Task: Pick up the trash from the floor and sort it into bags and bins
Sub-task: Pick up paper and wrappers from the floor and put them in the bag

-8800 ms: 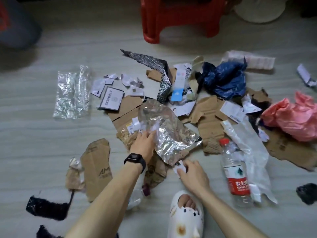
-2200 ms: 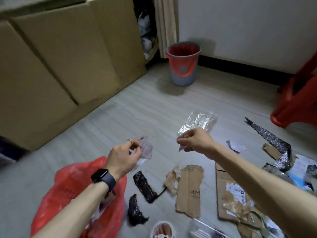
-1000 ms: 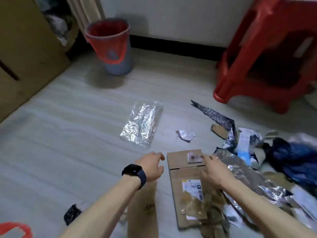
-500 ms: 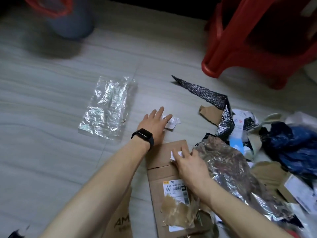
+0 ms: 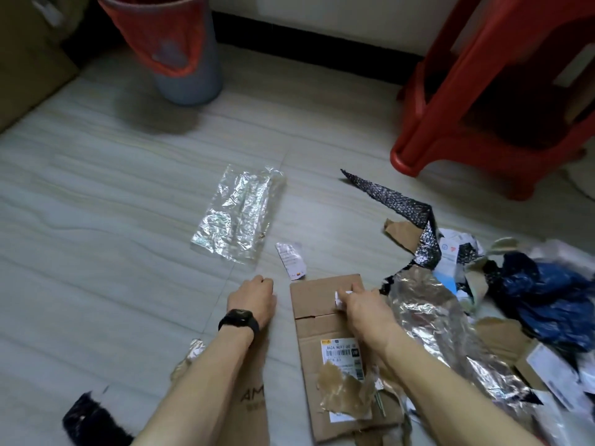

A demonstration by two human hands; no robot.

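Observation:
My right hand (image 5: 363, 309) pinches a small white paper scrap (image 5: 342, 292) just above a flattened cardboard piece (image 5: 318, 320) with a shipping label. My left hand (image 5: 254, 299) hovers over the floor left of that cardboard, fingers curled under, with nothing visible in it. A white printed paper strip (image 5: 291, 259) lies on the floor just beyond the left hand's knuckles. A crinkled clear plastic bag (image 5: 238, 217) lies flat further out. A grey bin with a red liner (image 5: 180, 53) stands at the back left.
A red plastic stool (image 5: 483, 107) stands at the back right. Silver foil wrap (image 5: 434, 323), a black patterned strip (image 5: 402, 204) and a dark blue bag (image 5: 547, 294) pile up on the right. A second cardboard piece (image 5: 252, 397) and a black scrap (image 5: 93, 423) lie near my arms.
My right hand has lifted the small white scrap off the cardboard. My left hand drew back from the paper strip and curled its fingers; the strip now lies nearer the cardboard corner.

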